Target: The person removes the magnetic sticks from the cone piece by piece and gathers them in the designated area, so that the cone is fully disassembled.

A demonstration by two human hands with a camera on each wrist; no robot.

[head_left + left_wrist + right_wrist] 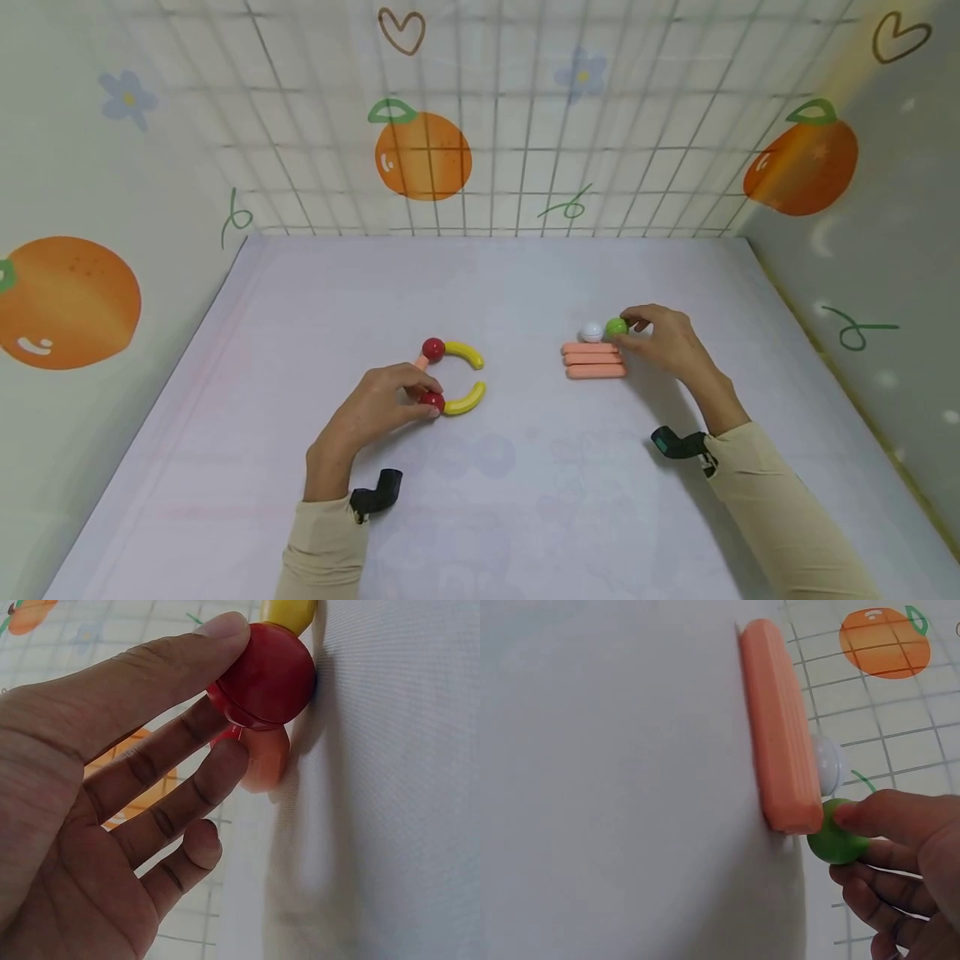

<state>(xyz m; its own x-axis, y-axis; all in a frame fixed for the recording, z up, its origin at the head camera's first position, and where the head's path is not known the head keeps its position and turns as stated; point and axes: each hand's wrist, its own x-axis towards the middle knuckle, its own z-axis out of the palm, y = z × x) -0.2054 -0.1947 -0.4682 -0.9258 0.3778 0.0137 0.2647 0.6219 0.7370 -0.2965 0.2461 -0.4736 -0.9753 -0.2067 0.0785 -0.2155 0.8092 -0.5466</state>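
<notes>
My left hand (382, 404) pinches the nearer red ball (270, 675) between thumb and fingers. A yellow curved stick (467, 399) touches that ball's right side. Farther back, another red ball (433, 349) meets a second yellow curved stick (465, 353). A salmon straight stick (264, 761) lies between the two red balls, partly hidden by the hand. On the right, my right hand (667, 342) holds a green ball (836, 836) between thumb and fingers. It is beside a white ball (592, 332), just behind three parallel salmon sticks (595, 372).
The pieces lie on a pale cloth-covered table (525, 500). Behind it is a white grid wall (517, 183) with printed oranges, and printed walls rise at left and right. A black wrist camera (678, 443) sits on the right sleeve, another (377, 493) on the left.
</notes>
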